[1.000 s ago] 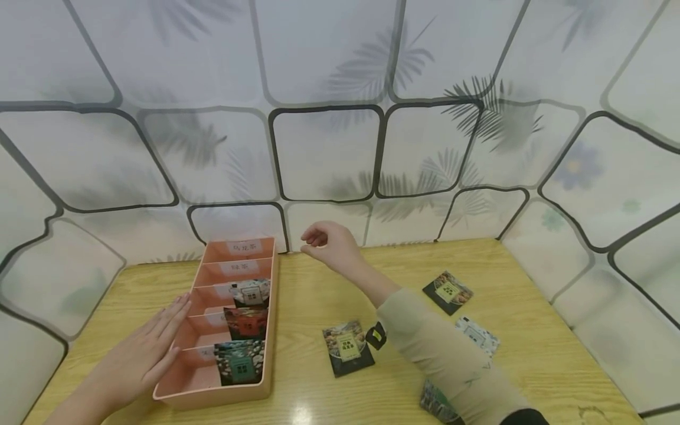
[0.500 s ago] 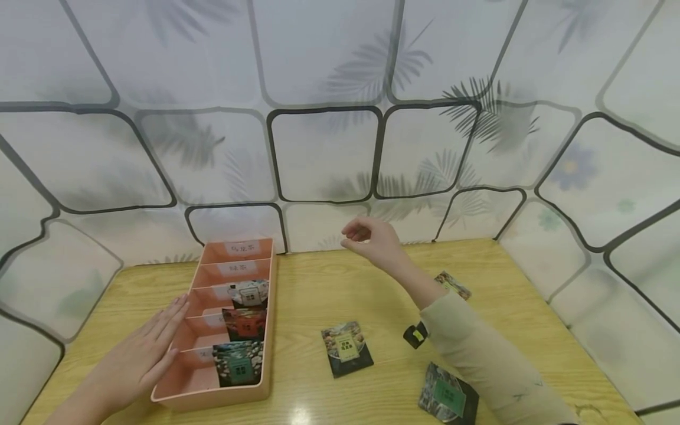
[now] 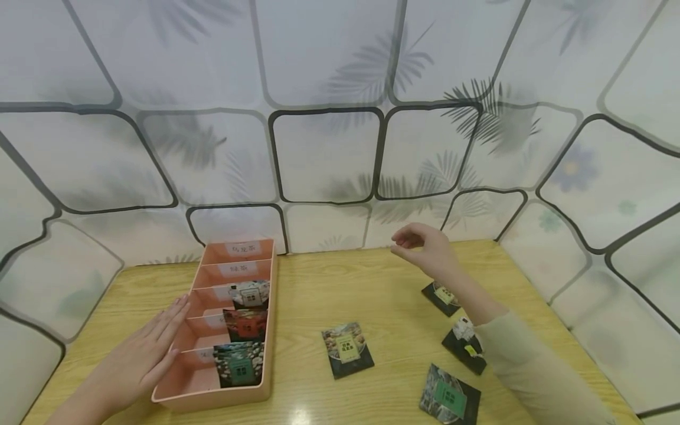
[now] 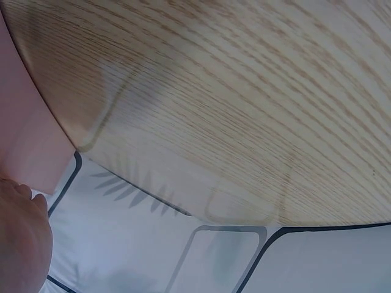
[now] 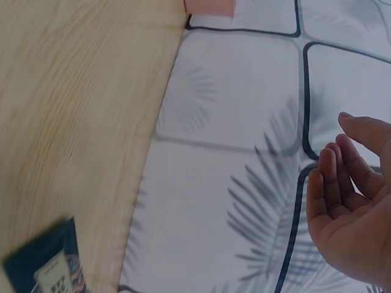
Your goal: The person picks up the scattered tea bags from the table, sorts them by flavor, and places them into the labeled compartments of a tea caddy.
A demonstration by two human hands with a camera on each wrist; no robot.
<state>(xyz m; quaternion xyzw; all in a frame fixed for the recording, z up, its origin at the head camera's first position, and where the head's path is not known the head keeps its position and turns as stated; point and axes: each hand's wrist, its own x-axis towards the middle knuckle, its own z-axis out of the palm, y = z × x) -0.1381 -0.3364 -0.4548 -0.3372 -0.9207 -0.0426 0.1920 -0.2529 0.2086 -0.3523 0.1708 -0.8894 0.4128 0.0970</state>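
My left hand (image 3: 138, 351) lies with fairly straight fingers along the left rim of a pink divided box (image 3: 212, 401); in the left wrist view only part of that hand (image 4: 23, 238) shows beside the pink wall. Tea sachets with a green label (image 3: 239, 364), a red label (image 3: 247, 324) and a white pattern (image 3: 251, 293) sit in the three nearer compartments. Above the table's back right, my right hand (image 3: 427, 251) hovers with loosely curved fingers. Nothing is between its thumb and fingers (image 5: 330, 189) in the right wrist view.
On the wooden table (image 3: 297, 283) lie a yellow-labelled sachet (image 3: 347, 350) and a green-labelled one (image 3: 450, 395). My right arm partly covers another yellow-labelled sachet (image 3: 441, 297) and a white-patterned one (image 3: 464, 328). A patterned cloth (image 3: 324, 153) stands behind the table.
My right hand has moved to the right, away from the box, its fingers staying loosely curved. The left hand and the sachets have stayed in place.
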